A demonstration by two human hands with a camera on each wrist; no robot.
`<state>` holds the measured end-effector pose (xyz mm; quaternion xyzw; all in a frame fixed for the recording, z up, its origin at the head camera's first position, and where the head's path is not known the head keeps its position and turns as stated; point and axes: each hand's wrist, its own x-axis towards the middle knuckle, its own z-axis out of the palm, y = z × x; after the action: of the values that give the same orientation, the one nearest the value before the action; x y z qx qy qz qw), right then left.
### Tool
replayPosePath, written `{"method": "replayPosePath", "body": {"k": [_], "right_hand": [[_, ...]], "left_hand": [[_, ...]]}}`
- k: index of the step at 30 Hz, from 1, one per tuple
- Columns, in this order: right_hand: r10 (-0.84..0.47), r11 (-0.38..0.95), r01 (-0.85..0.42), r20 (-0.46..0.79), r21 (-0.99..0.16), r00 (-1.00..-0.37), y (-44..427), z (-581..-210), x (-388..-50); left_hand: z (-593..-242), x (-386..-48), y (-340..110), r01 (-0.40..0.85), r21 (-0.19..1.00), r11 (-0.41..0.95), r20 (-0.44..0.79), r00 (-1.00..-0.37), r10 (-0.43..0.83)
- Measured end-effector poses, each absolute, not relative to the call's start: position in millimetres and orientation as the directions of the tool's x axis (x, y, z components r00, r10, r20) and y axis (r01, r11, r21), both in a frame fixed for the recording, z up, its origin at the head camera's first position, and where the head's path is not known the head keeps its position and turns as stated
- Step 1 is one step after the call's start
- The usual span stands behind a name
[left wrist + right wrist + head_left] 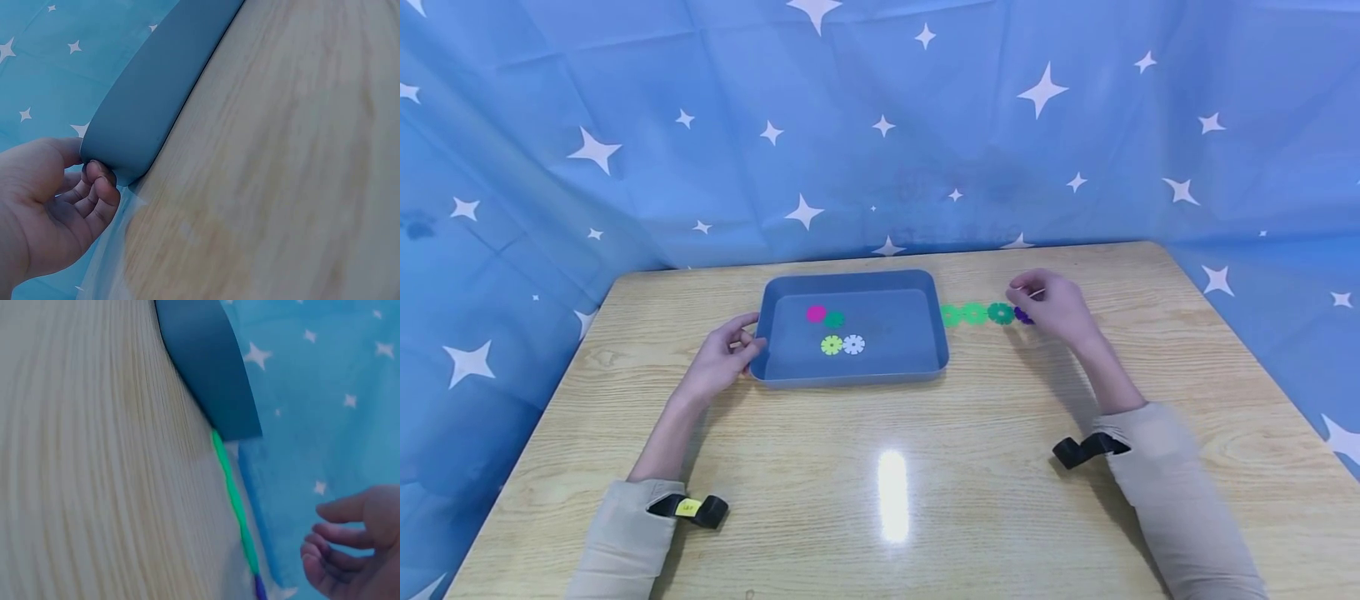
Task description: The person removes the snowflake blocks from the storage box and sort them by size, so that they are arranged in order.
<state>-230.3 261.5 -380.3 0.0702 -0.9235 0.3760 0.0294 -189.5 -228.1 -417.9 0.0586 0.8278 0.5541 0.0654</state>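
A shallow blue-grey tray (880,379) lies on the table, with a few toothed plastic discs inside: a magenta disc (816,314), a green disc (834,319), a yellow-green disc (831,345) and a white disc (853,344). My left hand (721,360) pinches the tray's left wall, the thumb over the rim and the fingers curled outside, as the left wrist view shows. Right of the tray runs a row of discs: light green discs (974,313), a darker green disc (1000,313) and a purple disc (1022,315). Above the purple one hovers my right hand (1051,302), fingers loosely bent, holding nothing.
The wooden table (820,483) has its back edge against a blue star-patterned cloth (880,167). A black strap with a small device (700,510) sits on the left wrist, and another black strap (1086,448) on the right.
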Motion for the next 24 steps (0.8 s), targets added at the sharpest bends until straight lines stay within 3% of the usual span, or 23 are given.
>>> {"method": "replayPosePath", "body": {"k": [14,24], "right_hand": [[-0.292,0.664,-0.286,0.113,-0.691,-0.95,189.4,-373.6,-225.7],[-0.436,0.57,-0.421,0.175,-0.705,-0.883,149.7,-377.3,-224.5]], "left_hand": [[-418.3,-190.0,-228.4,0.026,0.927,0.375,-0.04,-0.985,0.168],[-417.8,-188.9,-228.2,0.024,0.925,0.378,-0.044,-0.984,0.171]]}}
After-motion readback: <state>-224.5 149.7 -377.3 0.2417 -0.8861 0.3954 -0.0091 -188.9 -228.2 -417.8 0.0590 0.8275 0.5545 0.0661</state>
